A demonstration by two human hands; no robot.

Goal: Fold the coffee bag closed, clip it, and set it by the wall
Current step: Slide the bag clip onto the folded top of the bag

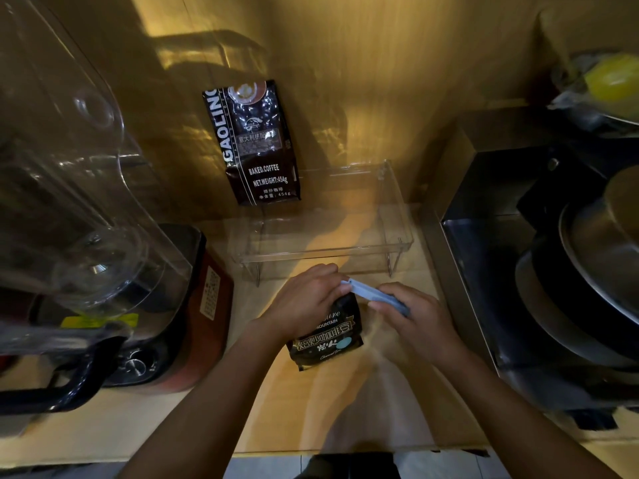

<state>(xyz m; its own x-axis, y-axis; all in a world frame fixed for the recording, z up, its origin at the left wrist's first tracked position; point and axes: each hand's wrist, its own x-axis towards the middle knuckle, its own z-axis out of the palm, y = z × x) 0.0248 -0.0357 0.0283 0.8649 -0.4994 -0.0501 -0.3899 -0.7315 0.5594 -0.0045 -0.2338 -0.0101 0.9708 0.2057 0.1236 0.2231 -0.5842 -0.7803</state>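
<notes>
A small black coffee bag (332,335) stands on the wooden counter in front of me. My left hand (304,302) grips its top from the left side. A long pale blue clip (377,294) lies across the bag's top edge. My right hand (415,316) holds the clip's right end, while my left fingertips touch its left end. The fold at the bag's top is hidden behind my fingers and the clip.
A bigger black coffee bag (257,143) leans on the wooden wall (380,81). A clear acrylic tray (397,236) stands between it and my hands. A blender (103,271) fills the left side. A steel box (484,209) with pots (594,257) is at right.
</notes>
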